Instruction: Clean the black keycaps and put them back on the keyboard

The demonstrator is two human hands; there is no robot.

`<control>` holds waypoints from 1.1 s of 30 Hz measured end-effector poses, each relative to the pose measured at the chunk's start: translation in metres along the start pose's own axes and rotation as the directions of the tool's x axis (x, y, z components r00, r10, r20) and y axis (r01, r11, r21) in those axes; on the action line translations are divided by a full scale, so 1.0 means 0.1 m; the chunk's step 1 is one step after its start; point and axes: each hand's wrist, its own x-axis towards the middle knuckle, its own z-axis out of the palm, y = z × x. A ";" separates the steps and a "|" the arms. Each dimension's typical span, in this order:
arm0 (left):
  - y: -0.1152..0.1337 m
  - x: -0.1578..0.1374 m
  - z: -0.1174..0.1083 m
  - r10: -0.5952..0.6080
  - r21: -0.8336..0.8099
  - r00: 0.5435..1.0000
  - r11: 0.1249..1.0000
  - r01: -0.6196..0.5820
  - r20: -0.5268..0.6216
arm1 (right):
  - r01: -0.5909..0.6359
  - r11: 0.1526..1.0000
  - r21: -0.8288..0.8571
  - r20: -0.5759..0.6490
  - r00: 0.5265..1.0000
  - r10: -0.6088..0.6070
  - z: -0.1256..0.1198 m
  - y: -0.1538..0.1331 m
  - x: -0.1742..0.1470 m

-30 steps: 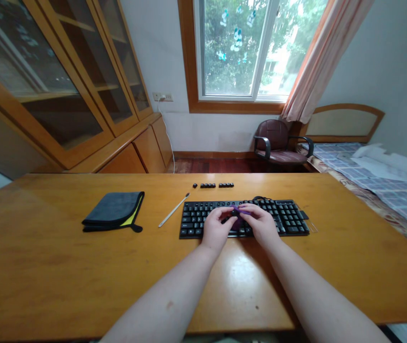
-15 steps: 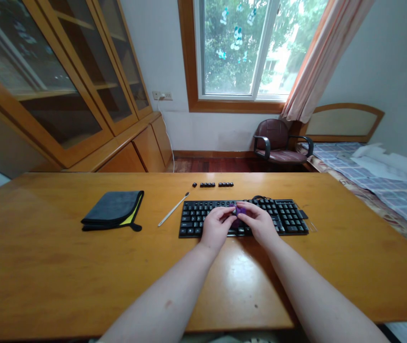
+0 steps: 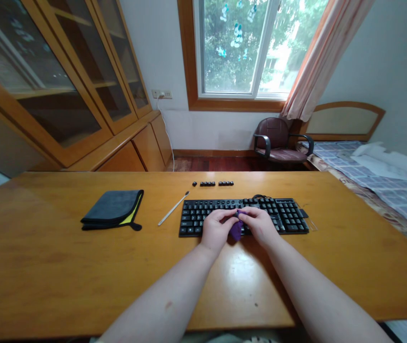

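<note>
My left hand (image 3: 218, 226) and my right hand (image 3: 258, 224) meet over the front middle of a black keyboard (image 3: 191, 216), thumbs and fingertips pinched together. A purple cloth (image 3: 236, 232) is bunched in the fingers of my right hand, with a corner hanging down between both hands. My left fingertips pinch a small dark piece that looks like a keycap, pressed against the cloth and mostly hidden. Behind the keyboard stand a single black keycap (image 3: 194, 184) and two short rows of keycaps (image 3: 208, 184), (image 3: 226, 183).
Left of the keyboard lies a thin white brush (image 3: 173, 209) with a dark tip. Farther left is a folded grey cloth (image 3: 112, 207) with black edging. A wire keycap puller (image 3: 312, 225) rests at the keyboard's right end. All lie on the wooden table (image 3: 82, 276).
The purple cloth has shifted in my fingers, and more of it now hangs below them toward me. Both hands stay over the same part of the keyboard.
</note>
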 end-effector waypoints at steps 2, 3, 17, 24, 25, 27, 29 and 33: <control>-0.01 0.00 0.01 -0.035 -0.022 0.999 0.999 0.035 0.002 | 0.004 1.000 -0.014 -0.038 0.999 -0.005 0.02 -0.01 -0.01; -0.02 0.00 0.01 -0.052 -0.031 0.999 0.998 0.053 0.004 | 0.010 1.000 -0.020 -0.057 0.998 -0.011 0.03 -0.01 -0.01; -0.04 0.08 0.04 -0.203 -0.232 0.979 0.952 0.201 0.017 | 0.051 0.997 -0.059 -0.130 0.990 -0.059 0.09 -0.01 -0.03; -0.06 0.09 0.06 -0.211 -0.350 0.975 0.910 0.220 0.063 | 0.040 0.997 0.064 -0.124 0.992 -0.032 0.03 -0.03 0.00; -0.07 0.08 0.07 -0.216 -0.378 0.974 0.898 0.225 0.069 | 0.048 0.998 0.046 -0.108 0.993 -0.042 0.03 -0.03 0.00; -0.08 0.08 0.09 -0.201 -0.396 0.977 0.894 0.211 0.067 | 0.068 0.998 0.000 -0.085 0.994 -0.068 0.04 -0.03 -0.01; -0.09 0.07 0.09 -0.179 -0.377 0.981 0.906 0.192 0.070 | 0.090 0.995 -0.045 -0.078 0.993 -0.094 0.04 -0.03 -0.01; -0.09 0.06 0.04 -0.080 -0.209 0.996 0.974 0.086 0.036 | 0.134 0.986 -0.096 -0.059 0.988 -0.140 0.05 0.00 -0.01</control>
